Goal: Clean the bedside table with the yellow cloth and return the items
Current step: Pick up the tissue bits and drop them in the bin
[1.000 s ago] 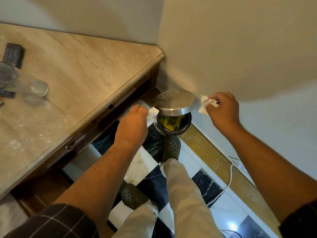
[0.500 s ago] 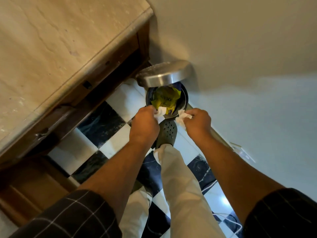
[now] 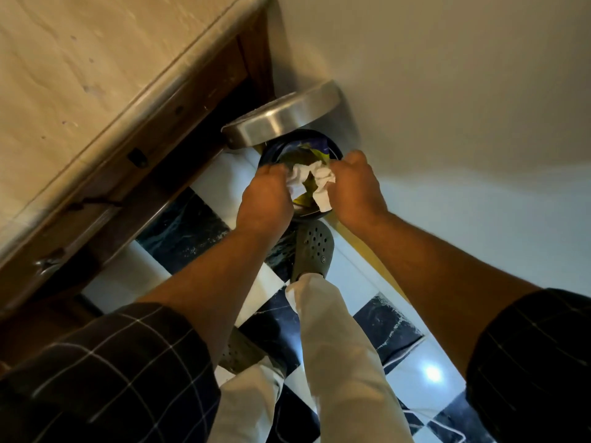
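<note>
A small pedal bin point(image 3: 268, 155) stands on the floor against the wall, its steel lid point(image 3: 287, 115) raised. Yellow and blue wrappers lie inside it. My left hand point(image 3: 267, 199) and my right hand point(image 3: 358, 183) are both over the bin's opening, each gripping a crumpled white tissue: the left tissue point(image 3: 299, 177), the right tissue point(image 3: 323, 190). The two tissues nearly touch above the wrappers. My foot in a grey perforated clog point(image 3: 315, 251) presses at the bin's base. The marble-topped bedside table point(image 3: 80, 75) fills the upper left. No yellow cloth is in view.
The table's wooden front with a drawer handle point(image 3: 48, 263) runs along the left. The floor is black and white checkered tile point(image 3: 390, 327). A white cable point(image 3: 406, 350) lies on it at the lower right. A plain wall point(image 3: 447, 91) rises behind the bin.
Both hands have moved forward and together, from either side of the bin to right over its opening. The view has tilted further down, so the table's items are out of frame.
</note>
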`<state>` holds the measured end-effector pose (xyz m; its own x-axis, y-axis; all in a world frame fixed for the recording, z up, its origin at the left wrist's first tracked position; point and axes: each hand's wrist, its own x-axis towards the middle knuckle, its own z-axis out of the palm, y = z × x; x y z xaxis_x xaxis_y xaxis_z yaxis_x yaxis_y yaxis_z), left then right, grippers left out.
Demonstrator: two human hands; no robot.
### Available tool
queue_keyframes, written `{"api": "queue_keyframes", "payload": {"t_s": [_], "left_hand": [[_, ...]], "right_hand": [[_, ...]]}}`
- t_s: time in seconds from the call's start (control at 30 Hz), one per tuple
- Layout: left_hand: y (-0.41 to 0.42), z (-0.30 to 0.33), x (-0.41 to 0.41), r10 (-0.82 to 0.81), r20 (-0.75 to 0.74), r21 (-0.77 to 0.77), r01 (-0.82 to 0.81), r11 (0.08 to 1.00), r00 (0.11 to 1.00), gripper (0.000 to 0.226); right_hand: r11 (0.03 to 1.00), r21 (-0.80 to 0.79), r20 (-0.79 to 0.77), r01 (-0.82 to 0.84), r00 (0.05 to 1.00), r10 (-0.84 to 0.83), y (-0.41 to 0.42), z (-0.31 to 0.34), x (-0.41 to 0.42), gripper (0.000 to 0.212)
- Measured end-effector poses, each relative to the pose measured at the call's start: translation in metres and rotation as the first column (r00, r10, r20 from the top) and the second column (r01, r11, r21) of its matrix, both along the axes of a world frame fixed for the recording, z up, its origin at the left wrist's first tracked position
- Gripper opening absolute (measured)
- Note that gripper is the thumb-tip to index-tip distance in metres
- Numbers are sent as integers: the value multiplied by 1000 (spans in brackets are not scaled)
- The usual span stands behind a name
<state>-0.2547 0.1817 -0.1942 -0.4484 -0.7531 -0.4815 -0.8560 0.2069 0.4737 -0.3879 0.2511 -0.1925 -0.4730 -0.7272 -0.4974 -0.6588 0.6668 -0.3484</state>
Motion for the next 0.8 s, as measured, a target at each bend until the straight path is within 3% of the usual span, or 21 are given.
{"api": "queue_keyframes", "payload": {"t_s": [0.07, 0.17, 0.4, 0.57, 0.8], "left_hand": [[-3, -8, -2, -75, 10, 70, 74, 995, 997, 44], [-3, -15, 2, -63, -6, 184, 63, 981, 998, 64], [0, -7, 30, -168, 108, 216, 142, 966, 980, 86], [3, 15, 53, -225, 176, 227, 183, 956, 958, 90], [18, 73, 131, -282, 282, 119, 258, 959, 917, 88]], "right_hand": [[996, 30, -19, -85, 996, 85, -4, -3, -1, 39], [995, 75, 25, -66, 998, 64, -2, -5, -5, 60], [993, 109, 35, -39, 999, 36, 18, 18, -6, 52], [995, 99, 9, -10, 1000, 9, 26, 37, -2, 52], [995, 100, 5, 8, 1000, -9, 44, 76, 35, 73]]}}
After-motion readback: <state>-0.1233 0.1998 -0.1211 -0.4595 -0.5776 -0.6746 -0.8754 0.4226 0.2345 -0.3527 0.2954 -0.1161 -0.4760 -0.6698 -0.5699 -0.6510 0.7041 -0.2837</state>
